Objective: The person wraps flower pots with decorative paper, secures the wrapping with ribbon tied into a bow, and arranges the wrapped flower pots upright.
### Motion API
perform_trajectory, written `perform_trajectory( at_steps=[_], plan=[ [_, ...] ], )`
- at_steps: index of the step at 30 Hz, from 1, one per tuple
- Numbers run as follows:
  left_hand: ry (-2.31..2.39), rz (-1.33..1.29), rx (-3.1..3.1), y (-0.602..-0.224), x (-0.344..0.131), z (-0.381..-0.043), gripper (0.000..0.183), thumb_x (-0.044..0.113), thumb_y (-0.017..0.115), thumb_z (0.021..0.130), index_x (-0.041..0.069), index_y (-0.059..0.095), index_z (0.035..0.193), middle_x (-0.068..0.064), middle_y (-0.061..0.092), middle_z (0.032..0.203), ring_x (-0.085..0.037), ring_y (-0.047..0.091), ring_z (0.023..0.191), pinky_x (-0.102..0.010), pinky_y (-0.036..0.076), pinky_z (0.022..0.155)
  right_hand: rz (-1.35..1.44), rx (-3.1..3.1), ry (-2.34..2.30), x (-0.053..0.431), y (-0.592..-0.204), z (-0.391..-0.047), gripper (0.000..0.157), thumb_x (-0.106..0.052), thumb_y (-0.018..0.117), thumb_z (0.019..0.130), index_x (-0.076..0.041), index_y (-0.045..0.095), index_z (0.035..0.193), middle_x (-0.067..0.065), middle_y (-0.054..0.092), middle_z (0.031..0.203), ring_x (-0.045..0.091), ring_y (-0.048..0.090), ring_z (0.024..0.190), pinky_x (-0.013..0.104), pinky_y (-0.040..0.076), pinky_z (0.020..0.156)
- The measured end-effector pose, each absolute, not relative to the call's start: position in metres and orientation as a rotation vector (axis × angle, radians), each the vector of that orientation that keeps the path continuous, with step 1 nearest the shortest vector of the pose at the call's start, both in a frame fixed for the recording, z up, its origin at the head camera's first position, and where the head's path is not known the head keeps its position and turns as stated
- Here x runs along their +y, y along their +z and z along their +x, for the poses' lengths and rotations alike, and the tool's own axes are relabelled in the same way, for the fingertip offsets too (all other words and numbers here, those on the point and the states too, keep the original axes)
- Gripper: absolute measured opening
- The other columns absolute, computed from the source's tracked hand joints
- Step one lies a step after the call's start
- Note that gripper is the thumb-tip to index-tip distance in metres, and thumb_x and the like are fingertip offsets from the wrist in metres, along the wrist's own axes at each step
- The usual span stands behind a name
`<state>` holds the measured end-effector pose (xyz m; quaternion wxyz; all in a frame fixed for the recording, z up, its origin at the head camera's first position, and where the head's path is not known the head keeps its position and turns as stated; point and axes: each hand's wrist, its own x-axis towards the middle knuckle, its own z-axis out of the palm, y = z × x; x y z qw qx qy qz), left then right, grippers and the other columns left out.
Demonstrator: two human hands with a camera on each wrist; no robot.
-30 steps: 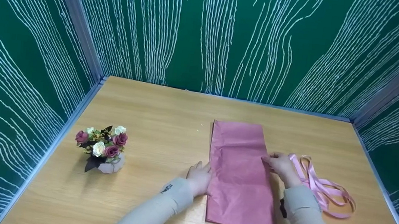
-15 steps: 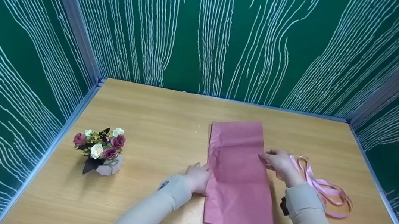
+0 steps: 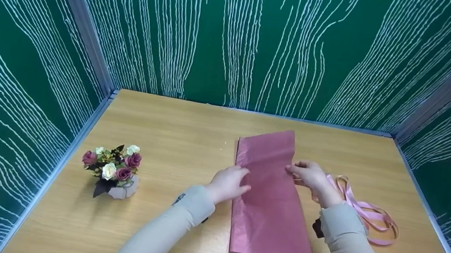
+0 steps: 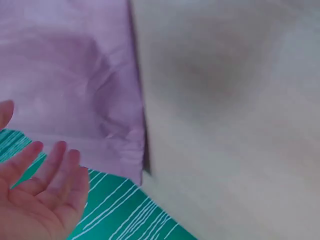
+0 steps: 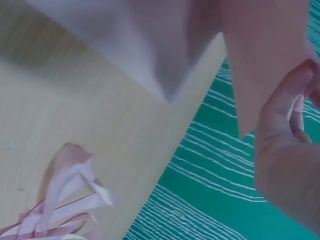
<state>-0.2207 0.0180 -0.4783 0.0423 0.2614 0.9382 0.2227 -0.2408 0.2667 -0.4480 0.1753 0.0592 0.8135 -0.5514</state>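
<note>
A folded sheet of dusky pink wrapping paper (image 3: pixel 264 199) lies on the table in the head view, its right side lifted. My right hand (image 3: pixel 311 178) pinches that right edge between thumb and fingers; the right wrist view shows the thumb against the raised paper (image 5: pixel 265 55). Over the left edge of the paper hovers my left hand (image 3: pixel 227 184). Its fingers are spread and loosely bent, with nothing between them, as the left wrist view (image 4: pixel 45 195) shows too.
Pink ribbon (image 3: pixel 372 217) lies in loose loops right of the paper, near my right forearm. At the left stands a small pot of artificial roses (image 3: pixel 116 169). Green walls (image 3: pixel 210 40) with white lines enclose the wooden table (image 3: pixel 181 138) at the back and sides.
My right hand has lifted the paper's right edge and drawn it slightly left and up. My left hand has come off the left edge, rising and moving over the paper.
</note>
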Motion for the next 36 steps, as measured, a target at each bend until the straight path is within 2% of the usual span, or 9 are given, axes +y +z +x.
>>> perform_trajectory(
  at_steps=[8,16,23,28,32,36],
  plan=[
    [1.165,0.688,2.708,-0.453,0.026,-0.226,0.027,0.02,0.061,0.091,0.003,0.062,0.113,-0.007,0.065,0.108,-0.018,0.062,0.1,-0.025,0.049,0.09,0.091,2.277,-1.54,0.255,-0.435,-0.242,0.028,-0.031,0.059,0.093,-0.006,0.055,0.105,0.001,0.06,0.099,0.014,0.058,0.092,0.032,0.051,0.091],
    [1.424,0.579,2.532,-0.438,0.038,-0.23,0.022,0.018,0.059,0.093,0.003,0.065,0.109,-0.006,0.066,0.103,-0.016,0.061,0.096,-0.024,0.05,0.086,-0.032,2.194,-1.647,0.24,-0.429,-0.245,0.017,-0.022,0.06,0.093,-0.006,0.055,0.098,0.0,0.056,0.091,0.01,0.058,0.08,0.022,0.054,0.077],
    [1.47,0.588,2.528,-0.439,0.041,-0.232,0.019,0.015,0.059,0.092,0.003,0.065,0.105,-0.008,0.068,0.103,-0.017,0.062,0.096,-0.023,0.05,0.086,-0.183,2.074,-1.636,0.232,-0.429,-0.244,0.024,-0.021,0.058,0.094,-0.003,0.052,0.108,-0.002,0.056,0.095,0.01,0.06,0.084,0.021,0.053,0.081],
    [1.52,0.578,2.526,-0.439,0.041,-0.232,0.018,0.012,0.058,0.092,-0.001,0.065,0.102,-0.012,0.067,0.1,-0.02,0.062,0.093,-0.023,0.05,0.083,-0.205,1.941,-1.737,0.229,-0.429,-0.243,0.014,-0.02,0.048,0.099,-0.009,0.055,0.104,-0.004,0.06,0.089,0.008,0.062,0.083,0.022,0.053,0.08],
    [1.542,0.534,2.515,-0.438,0.04,-0.233,0.019,0.017,0.058,0.093,0.0,0.065,0.101,-0.012,0.067,0.099,-0.019,0.062,0.091,-0.024,0.051,0.082,-0.171,1.824,-1.831,0.228,-0.43,-0.244,0.019,-0.017,0.041,0.101,-0.013,0.059,0.099,-0.004,0.062,0.085,0.008,0.061,0.079,0.021,0.053,0.077],
    [1.523,0.443,2.503,-0.437,0.038,-0.233,0.023,0.027,0.06,0.093,0.006,0.065,0.101,-0.006,0.066,0.098,-0.016,0.06,0.089,-0.024,0.052,0.084,-0.171,1.781,-1.858,0.227,-0.431,-0.244,0.022,-0.012,0.04,0.101,-0.013,0.063,0.101,-0.005,0.064,0.086,0.008,0.062,0.079,0.02,0.053,0.076]
  ],
)
